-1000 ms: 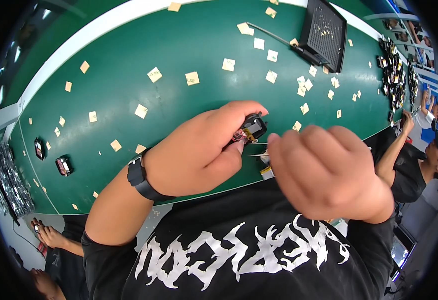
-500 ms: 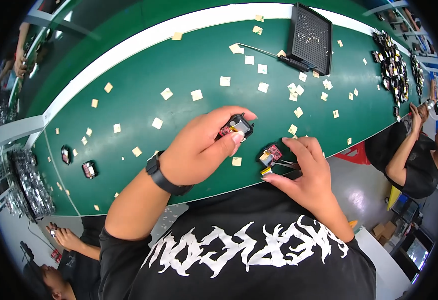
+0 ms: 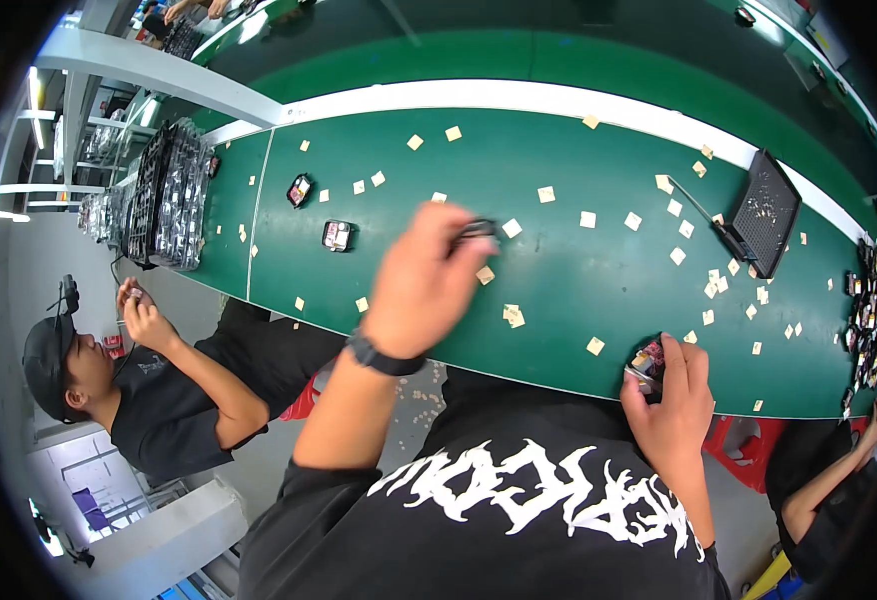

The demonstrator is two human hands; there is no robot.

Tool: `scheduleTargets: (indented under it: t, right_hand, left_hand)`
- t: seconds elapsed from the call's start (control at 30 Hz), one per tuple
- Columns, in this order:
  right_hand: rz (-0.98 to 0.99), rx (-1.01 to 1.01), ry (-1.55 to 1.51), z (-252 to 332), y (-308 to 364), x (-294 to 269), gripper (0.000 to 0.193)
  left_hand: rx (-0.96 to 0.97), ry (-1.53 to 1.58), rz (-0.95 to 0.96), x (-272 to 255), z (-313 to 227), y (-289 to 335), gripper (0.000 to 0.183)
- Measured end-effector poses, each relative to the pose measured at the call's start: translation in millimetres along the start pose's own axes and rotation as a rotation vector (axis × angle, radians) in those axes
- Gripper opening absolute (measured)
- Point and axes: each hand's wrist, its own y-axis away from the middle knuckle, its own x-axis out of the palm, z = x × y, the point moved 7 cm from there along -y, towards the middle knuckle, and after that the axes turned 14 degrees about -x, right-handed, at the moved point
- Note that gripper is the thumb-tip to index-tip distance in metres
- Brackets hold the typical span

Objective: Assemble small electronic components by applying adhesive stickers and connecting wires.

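So the green table [image 3: 559,280] is the big thing here, and going by how stuff is spread across it I'd call this somewhere midway: a stack of black trays [image 3: 164,200] stands past the left end, a heap of small units [image 3: 869,315] sits at the far right with what looks like plenty left in it, and a perforated tray [image 3: 764,215] lies near the back edge. Can't tell which bits are finished, tbh. The left hand [image 3: 424,270] is over the middle, thumb and fingers closed on a dark casing [image 3: 477,235], too blurry to make out its insides. The right hand [image 3: 674,395] is down by the near edge, half curled, fingers against an open unit [image 3: 647,358] with red parts showing; whether it's properly gripping or just steadying it, I can't tell. Smaller stuff: two loose units [image 3: 338,235] sit off left, untouched by either hand, and little cream squares [image 3: 546,194] are scattered all over.
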Motion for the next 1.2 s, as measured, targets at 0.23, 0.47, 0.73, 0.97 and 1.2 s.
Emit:
scheduleTargets:
  t: [0.23, 0.47, 0.73, 0.97, 1.2]
  right_hand:
    - [0.08, -0.118, 0.014, -4.8, -16.2, -5.5, 0.059]
    - [-0.064, -0.234, -0.072, -15.6, -16.4, -22.1, 0.05]
    - [-0.14, -0.341, -0.224, -19.7, -13.0, -48.3, 0.055]
    - [-0.08, -0.437, -0.327, -15.3, -17.8, -56.8, 0.061]
    - [-0.259, -0.016, -0.412, -48.8, 9.0, -68.6, 0.036]
  left_hand:
    - [-0.474, 0.099, -0.594, -174.2, 140.4, 50.8, 0.029]
    - [-0.717, -0.244, -0.47, -207.7, 182.8, 19.6, 0.037]
    - [-0.25, 0.104, -0.153, -4.0, -16.8, 30.9, 0.039]
    - [-0.392, 0.694, 0.958, 160.8, -73.7, 46.4, 0.04]
    - [-0.434, 0.681, 0.832, 171.2, -61.6, 44.3, 0.041]
